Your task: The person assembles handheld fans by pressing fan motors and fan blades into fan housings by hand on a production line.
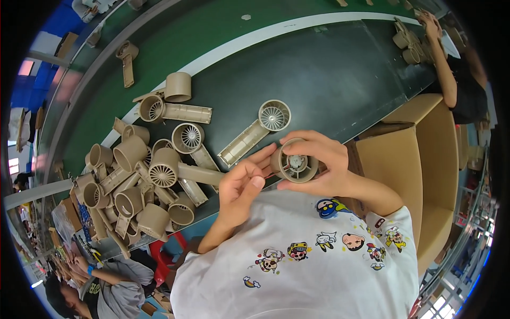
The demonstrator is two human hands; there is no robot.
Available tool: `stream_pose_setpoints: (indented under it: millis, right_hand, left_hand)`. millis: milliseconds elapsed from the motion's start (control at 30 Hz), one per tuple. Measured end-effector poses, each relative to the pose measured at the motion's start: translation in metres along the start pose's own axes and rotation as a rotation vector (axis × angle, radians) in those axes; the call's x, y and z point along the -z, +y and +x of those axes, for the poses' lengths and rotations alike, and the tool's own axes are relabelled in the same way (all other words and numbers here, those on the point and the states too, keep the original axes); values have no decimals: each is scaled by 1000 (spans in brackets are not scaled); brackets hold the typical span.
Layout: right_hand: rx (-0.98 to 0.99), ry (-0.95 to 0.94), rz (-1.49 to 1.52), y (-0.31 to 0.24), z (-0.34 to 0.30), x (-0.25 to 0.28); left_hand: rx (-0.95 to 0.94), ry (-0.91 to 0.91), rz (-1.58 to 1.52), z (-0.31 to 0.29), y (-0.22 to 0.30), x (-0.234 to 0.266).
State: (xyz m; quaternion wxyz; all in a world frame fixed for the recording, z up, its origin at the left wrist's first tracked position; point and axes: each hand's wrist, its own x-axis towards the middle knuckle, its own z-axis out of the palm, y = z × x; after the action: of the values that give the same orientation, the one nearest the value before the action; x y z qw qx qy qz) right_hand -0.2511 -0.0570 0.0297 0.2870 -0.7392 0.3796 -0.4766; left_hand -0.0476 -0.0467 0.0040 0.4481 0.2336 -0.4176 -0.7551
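In front of my chest, my right hand (324, 159) is wrapped round the barrel of a beige plastic hair dryer housing (275, 165). Its round opening faces up and shows a pale motor part (295, 162) between spokes. My left hand (241, 183) is at the left side of that barrel, longer fingertips against its wall. The left thumb and forefinger are drawn together; what is between them, if anything, is too small to make out. Just beyond my hands, another housing (274, 115) lies on the bench, its radial grille showing and its trough-shaped handle (243, 142) pointing toward me.
A heap of similar housings (154, 220) covers the left of the dark bench (340, 69). One more housing (127, 50) lies on the green belt (202, 26) beyond a white strip. An open cardboard box (438, 175) stands at right. Co-workers sit at lower left and far right.
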Motion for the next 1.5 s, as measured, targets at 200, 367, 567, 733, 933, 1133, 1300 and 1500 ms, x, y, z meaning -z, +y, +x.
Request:
stream_pose_setpoints:
  millis: [200,367,567,733,933,1133,1300,1500]
  right_hand:
    - [88,-64,109,3,4,1]
    - [201,-34,131,2,7,3]
    - [244,6,3,2,5,5]
    - [279,46,-88,5,4,4]
    - [439,2,-542,9,10,9]
    - [424,1,-614,32,33,28]
    - [417,-69,-583,46,45,33]
    - [413,-141,-581,53,46,28]
  left_hand:
    - [52,44,-130,-6,11,3]
    - [22,34,-183,-3,15,-3]
    - [46,27,-225,0,9,-4]
    - [25,59,-236,0,6,-11]
    - [-395,388,1362,16,-13,-12]
    - [-461,395,1490,34,-20,9]
    - [-238,311,1620,35,-25,20]
    - [-264,265,1491,43,-28,23]
